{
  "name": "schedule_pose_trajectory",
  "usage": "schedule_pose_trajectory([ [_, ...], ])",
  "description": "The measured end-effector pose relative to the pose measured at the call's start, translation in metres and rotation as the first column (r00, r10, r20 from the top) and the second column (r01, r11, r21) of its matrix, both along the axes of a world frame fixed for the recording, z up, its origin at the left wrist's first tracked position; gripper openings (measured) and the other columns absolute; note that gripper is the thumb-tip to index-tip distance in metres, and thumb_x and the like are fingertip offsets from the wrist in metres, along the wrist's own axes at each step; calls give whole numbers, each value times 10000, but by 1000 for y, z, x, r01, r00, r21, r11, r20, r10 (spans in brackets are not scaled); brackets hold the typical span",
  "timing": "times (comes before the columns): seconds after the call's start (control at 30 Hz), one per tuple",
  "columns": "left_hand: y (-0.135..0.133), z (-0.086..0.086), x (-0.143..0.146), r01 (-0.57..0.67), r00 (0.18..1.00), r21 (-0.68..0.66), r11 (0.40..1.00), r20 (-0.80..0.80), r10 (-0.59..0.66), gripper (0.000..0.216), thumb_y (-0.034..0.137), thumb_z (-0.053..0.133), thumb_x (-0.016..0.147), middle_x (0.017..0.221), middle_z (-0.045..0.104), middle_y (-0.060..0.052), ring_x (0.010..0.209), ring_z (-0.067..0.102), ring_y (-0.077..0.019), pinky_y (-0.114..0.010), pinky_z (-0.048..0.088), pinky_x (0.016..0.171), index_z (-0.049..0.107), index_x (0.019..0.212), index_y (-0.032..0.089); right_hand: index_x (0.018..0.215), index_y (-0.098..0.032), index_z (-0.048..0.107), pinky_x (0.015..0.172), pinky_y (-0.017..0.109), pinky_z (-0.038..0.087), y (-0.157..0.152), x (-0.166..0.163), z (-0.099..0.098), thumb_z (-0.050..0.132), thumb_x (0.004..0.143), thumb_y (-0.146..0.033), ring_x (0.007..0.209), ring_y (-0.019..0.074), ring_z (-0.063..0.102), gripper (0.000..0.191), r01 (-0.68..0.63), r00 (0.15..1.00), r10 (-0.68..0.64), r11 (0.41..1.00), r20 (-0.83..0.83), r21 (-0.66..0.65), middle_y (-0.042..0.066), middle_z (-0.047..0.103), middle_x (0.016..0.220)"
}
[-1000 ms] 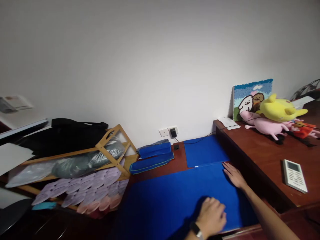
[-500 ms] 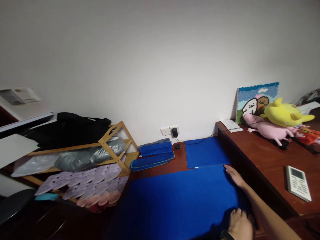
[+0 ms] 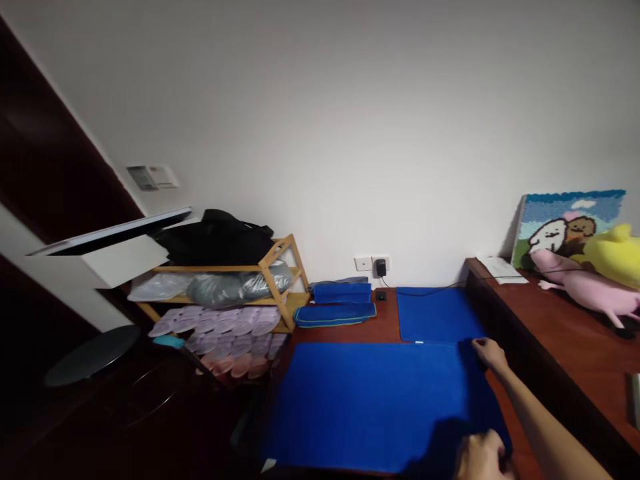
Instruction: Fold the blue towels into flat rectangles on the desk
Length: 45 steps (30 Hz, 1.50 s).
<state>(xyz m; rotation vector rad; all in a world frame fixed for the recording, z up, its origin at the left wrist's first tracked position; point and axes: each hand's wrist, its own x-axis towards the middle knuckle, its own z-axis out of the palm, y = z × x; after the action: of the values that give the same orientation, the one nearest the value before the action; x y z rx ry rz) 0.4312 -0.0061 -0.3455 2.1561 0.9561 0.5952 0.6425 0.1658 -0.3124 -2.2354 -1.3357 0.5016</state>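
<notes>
Two hands, both on one large blue mat (image 3: 370, 400). Right hand (image 3: 489, 352) is at its far right corner, fingers bent onto the edge; grip unclear. Left hand (image 3: 481, 457) is at the near right corner, cut by the frame bottom; can't tell how open. One smaller blue mat (image 3: 440, 313) just beyond right hand, two folded blue mats (image 3: 340, 303) well left. Pink plush toy (image 3: 590, 287) and yellow plush toy (image 3: 617, 257) cropped at right. Versus 1 s ago: left hand slid right, right hand no longer flat.
</notes>
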Motion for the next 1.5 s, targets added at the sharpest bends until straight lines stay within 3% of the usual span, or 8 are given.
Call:
schedule_pose_trajectory([
  [0.1, -3, 31, -47, -323, 946, -186, 928, -58, 318, 190, 253, 729, 671, 775, 750, -52, 719, 698, -242, -354, 518, 628, 645, 831, 310, 813, -189, 794, 667, 371, 577, 8, -32, 32, 539, 811, -501, 667, 285, 751, 403, -103, 994, 104, 994, -30, 30, 123, 748, 663],
  [0.33, -15, 91, -222, -536, 801, -282, 796, 127, 585, 106, 296, 708, 743, 749, 731, -11, 747, 702, -201, -296, 542, 714, 619, 800, 281, 919, -178, 786, 697, 299, 557, 40, -171, 97, 515, 882, -459, 713, 211, 719, 391, -469, 873, 483, 870, -69, 153, 68, 772, 741],
  [0.53, -33, 100, -350, -588, 619, -436, 681, 300, 726, 271, 521, 658, 830, 674, 696, 7, 671, 711, -204, -289, 544, 660, 568, 830, 264, 1118, -238, 761, 885, 297, 542, 71, -328, 129, 554, 852, -270, 910, 199, 726, 339, -744, 654, 756, 635, 30, 209, 35, 801, 1034],
  [0.7, -28, 83, -422, -741, 449, -425, 520, 262, 854, 307, 564, 639, 802, 631, 686, 11, 652, 717, -217, -290, 543, 646, 545, 779, 273, 1121, -239, 766, 992, 304, 491, 92, -452, 116, 531, 937, -286, 1089, 226, 691, 302, -861, 505, 853, 487, 130, 147, 76, 772, 1171],
  [0.83, -21, 59, -459, -860, 410, -304, 410, 67, 910, 225, 459, 581, 861, 602, 659, 35, 617, 700, -198, -269, 509, 627, 502, 734, 291, 1102, -223, 772, 991, 282, 481, 102, -516, 84, 489, 988, -308, 1093, 213, 675, 317, -898, 440, 881, 437, 176, 58, 99, 751, 1178],
  [1.13, -12, 22, -489, -931, 346, -7, 366, -338, 875, 101, 275, 553, 911, 920, 779, -40, 943, 746, -243, -313, 529, 835, 648, 879, 289, 1096, -252, 748, 1022, 299, 466, 114, -566, 17, 479, 990, -252, 1177, 216, 641, 290, -909, 393, 896, 412, 208, -59, 77, 727, 1246],
  [1.33, -11, -18, -492, -911, 356, 98, 402, -306, 883, 225, 307, 504, 935, 1067, 776, -88, 1027, 736, -276, -334, 553, 893, 719, 999, 285, 1193, -254, 712, 1071, 332, 427, 113, -567, 0, 531, 965, -211, 1243, 236, 610, 294, -895, 418, 882, 441, 216, -69, 86, 697, 1306],
  [1.5, -11, -27, -494, -923, 346, 70, 378, -277, 896, 239, 315, 534, 927, 1126, 758, -124, 1025, 741, -298, -351, 570, 873, 731, 1051, 265, 1111, -227, 741, 1039, 340, 450, 112, -571, 5, 557, 958, -218, 1180, 250, 648, 240, -895, 426, 884, 442, 192, -53, 112, 720, 1225],
])
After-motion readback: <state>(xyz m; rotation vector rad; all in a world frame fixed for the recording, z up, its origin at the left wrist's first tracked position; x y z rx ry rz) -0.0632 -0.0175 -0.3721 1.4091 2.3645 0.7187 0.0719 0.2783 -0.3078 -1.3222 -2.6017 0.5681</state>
